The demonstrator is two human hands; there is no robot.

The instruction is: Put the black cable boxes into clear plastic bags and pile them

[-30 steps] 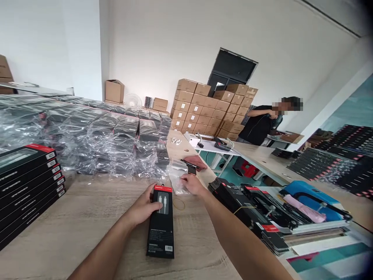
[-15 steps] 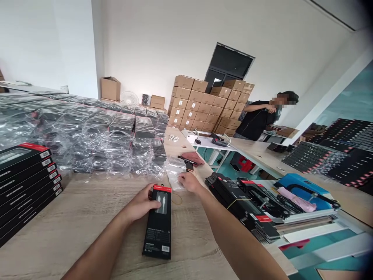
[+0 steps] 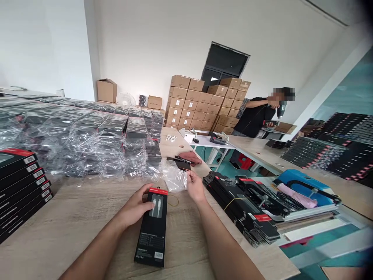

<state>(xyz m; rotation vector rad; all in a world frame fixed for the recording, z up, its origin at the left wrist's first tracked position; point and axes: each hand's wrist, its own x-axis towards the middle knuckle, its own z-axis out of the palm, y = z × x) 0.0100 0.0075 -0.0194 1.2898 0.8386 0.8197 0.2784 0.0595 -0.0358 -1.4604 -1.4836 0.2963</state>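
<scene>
My left hand [image 3: 136, 207] grips a black cable box [image 3: 150, 238] by its left side, thumb on the front near the clear window. The box has a red top band, and two white cable plugs show through the window. Its lower end points toward me over the wooden table [image 3: 186, 241]. My right hand [image 3: 196, 187] pinches the right edge of a clear plastic bag [image 3: 175, 179] lying flat on the table. A rubber band [image 3: 173, 200] lies between the two hands. Just beyond the bag are a dark flat piece [image 3: 183, 165] and a reddish cloth [image 3: 194, 157].
Plastic-wrapped boxes [image 3: 101, 144] fill the table's far left. A stack of black boxes [image 3: 20, 186] stands at near left. Banded flat cartons [image 3: 236, 202] and a blue sealing machine [image 3: 305, 186] sit at right. Behind, a person [image 3: 253, 116] holds a heat gun [image 3: 281, 111].
My right hand has shifted slightly right along the bag, and more of the bag shows. The box in my left hand appears slightly lower and further left. The person's heat gun now points down.
</scene>
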